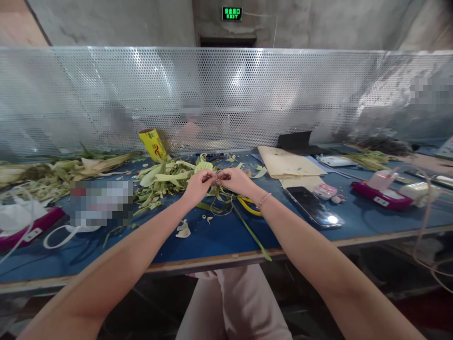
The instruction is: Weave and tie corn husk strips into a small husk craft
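Note:
My left hand (200,185) and my right hand (236,180) meet fingertip to fingertip above the blue table, both in a pinch. What lies between the fingers is too small to make out. Just below them hangs or lies a thin cord loop (222,215). A long green leaf strip (252,233) runs from under my right hand to the table's front edge. Beside my right wrist is a yellow curved thing (248,208), partly hidden. A heap of pale green husk strips (161,182) lies left of my left hand, and small pale scraps (183,229) lie nearer me.
A yellow tube (153,145) leans by the perforated metal screen (226,89). On the right are brown paper sheets (292,165), a phone (313,206), a pink case (325,191) and a purple power strip (384,196) with cables. More husks (81,170) lie at left.

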Motion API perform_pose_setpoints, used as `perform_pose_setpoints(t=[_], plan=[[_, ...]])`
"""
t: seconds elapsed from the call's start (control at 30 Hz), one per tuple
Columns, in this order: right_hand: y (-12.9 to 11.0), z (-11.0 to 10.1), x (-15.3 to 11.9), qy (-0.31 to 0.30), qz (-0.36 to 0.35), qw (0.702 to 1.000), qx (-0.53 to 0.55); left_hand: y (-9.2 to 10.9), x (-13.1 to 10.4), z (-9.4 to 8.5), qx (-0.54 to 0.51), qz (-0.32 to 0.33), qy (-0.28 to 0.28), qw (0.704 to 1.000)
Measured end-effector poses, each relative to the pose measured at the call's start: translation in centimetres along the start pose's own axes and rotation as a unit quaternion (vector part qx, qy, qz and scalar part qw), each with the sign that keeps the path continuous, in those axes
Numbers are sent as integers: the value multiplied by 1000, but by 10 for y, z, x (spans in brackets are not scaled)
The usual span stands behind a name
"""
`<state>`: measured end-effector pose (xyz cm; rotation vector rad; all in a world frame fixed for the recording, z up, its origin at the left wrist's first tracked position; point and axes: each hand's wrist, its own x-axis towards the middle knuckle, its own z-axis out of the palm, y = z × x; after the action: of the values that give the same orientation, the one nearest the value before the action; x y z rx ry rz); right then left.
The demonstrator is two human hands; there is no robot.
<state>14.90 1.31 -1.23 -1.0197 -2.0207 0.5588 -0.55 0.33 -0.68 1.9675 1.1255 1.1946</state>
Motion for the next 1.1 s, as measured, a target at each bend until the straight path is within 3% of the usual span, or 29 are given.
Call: perform_pose_setpoints(t=[0.13,0.47,0.77,1.1], plan=[[2,0,1,-24,22,999,35,-1,-1,0,28,29,1,999],[-6,1,-2,35,6,999,-30,5,-2,-3,97,106,-5,990],[-6,0,-1,14,-27,998,-49,7,-2,-3,99,104,-3,990],[-3,-3,-1,-45,66,986,143,2,0,0,27,32,8,999]])
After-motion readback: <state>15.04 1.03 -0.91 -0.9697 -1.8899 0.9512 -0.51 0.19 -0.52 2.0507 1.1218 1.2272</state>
